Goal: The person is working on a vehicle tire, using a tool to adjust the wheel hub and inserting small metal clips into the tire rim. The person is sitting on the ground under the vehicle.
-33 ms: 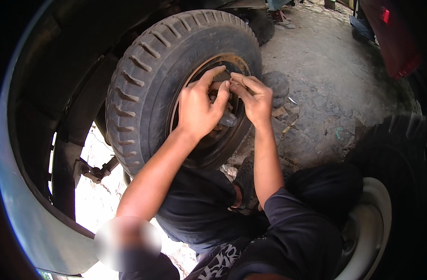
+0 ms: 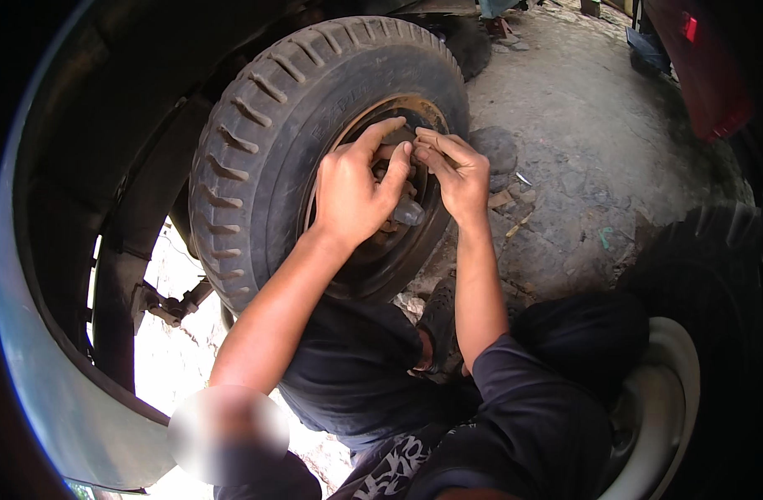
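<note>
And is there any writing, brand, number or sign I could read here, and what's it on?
Tyre sidewall: raised black lettering, low in contrast; I won't copy it out.
Dark shirt: pale stylised lettering, creased and too distorted to read.
I can make out no other text.

A dark navy shirt (image 2: 490, 454) with a short right sleeve (image 2: 523, 375) and a pale, jagged print (image 2: 410, 454) on its front is worn with dark trousers (image 2: 356, 367) and dark footwear (image 2: 437, 321), the left hand (image 2: 356, 190) and right hand (image 2: 463, 179) being bare.
</note>
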A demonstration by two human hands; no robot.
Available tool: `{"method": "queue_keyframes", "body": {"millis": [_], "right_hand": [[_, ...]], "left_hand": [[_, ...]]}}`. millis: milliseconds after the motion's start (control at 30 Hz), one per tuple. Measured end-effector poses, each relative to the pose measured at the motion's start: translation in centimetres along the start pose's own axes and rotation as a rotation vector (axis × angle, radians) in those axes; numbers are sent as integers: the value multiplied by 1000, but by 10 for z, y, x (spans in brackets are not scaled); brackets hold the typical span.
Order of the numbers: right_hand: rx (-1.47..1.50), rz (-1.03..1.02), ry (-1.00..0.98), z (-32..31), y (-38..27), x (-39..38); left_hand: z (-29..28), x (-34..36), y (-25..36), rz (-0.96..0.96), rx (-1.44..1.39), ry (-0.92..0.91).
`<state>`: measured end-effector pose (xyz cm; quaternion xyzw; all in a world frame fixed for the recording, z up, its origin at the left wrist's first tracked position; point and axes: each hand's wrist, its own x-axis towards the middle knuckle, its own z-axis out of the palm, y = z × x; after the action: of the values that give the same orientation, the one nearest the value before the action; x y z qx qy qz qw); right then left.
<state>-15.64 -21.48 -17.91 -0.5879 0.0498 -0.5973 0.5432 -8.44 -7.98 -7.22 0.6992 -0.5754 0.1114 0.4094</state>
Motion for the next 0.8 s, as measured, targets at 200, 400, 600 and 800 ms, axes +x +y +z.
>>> {"method": "queue_keyframes", "body": {"millis": [200,400,600,800], "right_hand": [[-12,134,92,11,30,4],[-28,34,248,67,57,26],[-39,-49,327,113,42,10],[-8,57,400,113,45,23]], "left_hand": [[-44,17,-15,341,234,232],[-88,24,-15,337,500,483],[-82,28,-16,438,719,353],[-81,28,-16,435,717,351]]}}
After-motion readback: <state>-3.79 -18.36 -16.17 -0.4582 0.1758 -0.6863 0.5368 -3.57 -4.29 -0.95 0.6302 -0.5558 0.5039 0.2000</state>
